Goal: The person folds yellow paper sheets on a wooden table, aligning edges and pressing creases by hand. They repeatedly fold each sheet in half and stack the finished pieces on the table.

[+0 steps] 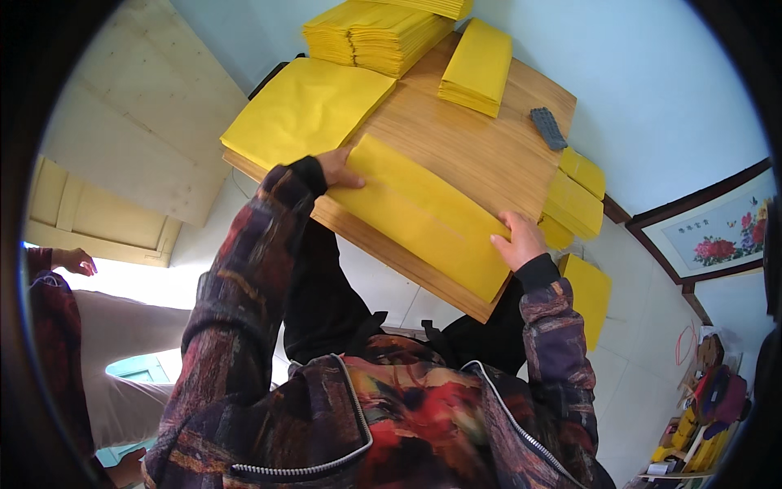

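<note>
The left hand (336,165) and right hand (518,239) grip opposite ends of a folded yellow paper bundle (423,216) on the near edge of the table (481,151); finished yellow stacks (383,33) seemingly wait behind; a flat yellow sheet pile (305,106) remains unfolded.

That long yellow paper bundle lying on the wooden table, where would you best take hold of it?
Probably at its two short ends, coming in from either side. The yellow bundle lies flat and long across the table, and the left hand and right hand each rest on one end.
</note>
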Action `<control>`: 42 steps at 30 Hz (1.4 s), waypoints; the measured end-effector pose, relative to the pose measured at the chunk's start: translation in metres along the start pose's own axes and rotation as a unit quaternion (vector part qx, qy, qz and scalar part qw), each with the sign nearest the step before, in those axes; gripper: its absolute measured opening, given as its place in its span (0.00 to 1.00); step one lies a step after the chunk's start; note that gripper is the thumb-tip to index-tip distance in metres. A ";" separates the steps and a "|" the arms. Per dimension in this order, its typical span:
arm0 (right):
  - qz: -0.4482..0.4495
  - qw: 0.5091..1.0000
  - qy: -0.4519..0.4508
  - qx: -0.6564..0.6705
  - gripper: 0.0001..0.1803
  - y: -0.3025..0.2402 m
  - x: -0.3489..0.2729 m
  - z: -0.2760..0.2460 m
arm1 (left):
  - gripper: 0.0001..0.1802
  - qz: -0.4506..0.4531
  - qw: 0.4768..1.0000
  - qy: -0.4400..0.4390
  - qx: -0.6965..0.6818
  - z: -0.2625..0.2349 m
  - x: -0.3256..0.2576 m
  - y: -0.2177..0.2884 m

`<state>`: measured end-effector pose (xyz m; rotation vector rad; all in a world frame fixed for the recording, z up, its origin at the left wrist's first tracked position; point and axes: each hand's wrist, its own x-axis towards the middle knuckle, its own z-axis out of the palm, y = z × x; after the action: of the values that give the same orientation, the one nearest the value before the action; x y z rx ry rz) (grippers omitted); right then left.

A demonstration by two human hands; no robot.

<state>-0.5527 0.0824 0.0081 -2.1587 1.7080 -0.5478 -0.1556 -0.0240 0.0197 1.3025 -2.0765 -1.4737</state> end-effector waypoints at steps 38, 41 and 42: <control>0.153 0.824 -0.103 0.536 0.13 -0.060 -0.066 0.039 | 0.23 -0.016 0.890 0.114 -0.441 0.203 -0.091 0.042; 0.056 0.849 -0.066 0.521 0.13 -0.071 -0.058 0.019 | 0.21 0.022 0.901 0.127 -0.413 0.178 -0.088 0.069; 0.051 0.858 -0.056 0.508 0.13 -0.073 -0.052 0.011 | 0.21 0.026 0.909 0.149 -0.389 0.169 -0.084 0.079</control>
<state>-0.4962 0.1501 0.0294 -1.2814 1.0463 -0.9828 -0.2606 0.1507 0.0345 1.0330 -1.1153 -1.6824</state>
